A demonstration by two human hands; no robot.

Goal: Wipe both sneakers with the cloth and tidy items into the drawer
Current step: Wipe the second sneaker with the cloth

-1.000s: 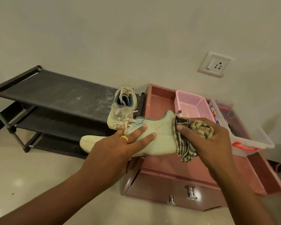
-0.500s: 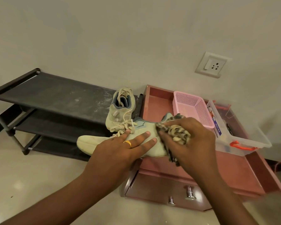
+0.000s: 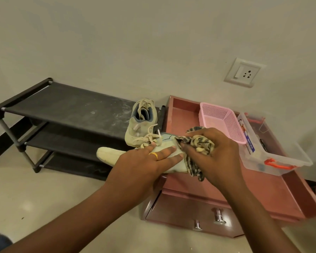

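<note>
the left hand [image 3: 135,165] lies with straight fingers pressed flat on the side of a pale sneaker [image 3: 108,154], which sits across the left edge of the open drawer [image 3: 244,189]. the right hand [image 3: 217,157] clutches the striped cloth [image 3: 202,143] against that shoe's heel. the other sneaker [image 3: 140,125] stands at the right end of the rack [image 3: 71,110], on its top shelf.

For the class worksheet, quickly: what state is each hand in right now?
Left hand: open, fingers flat on the sneaker.
Right hand: closed, gripping the cloth against that sneaker.
</note>
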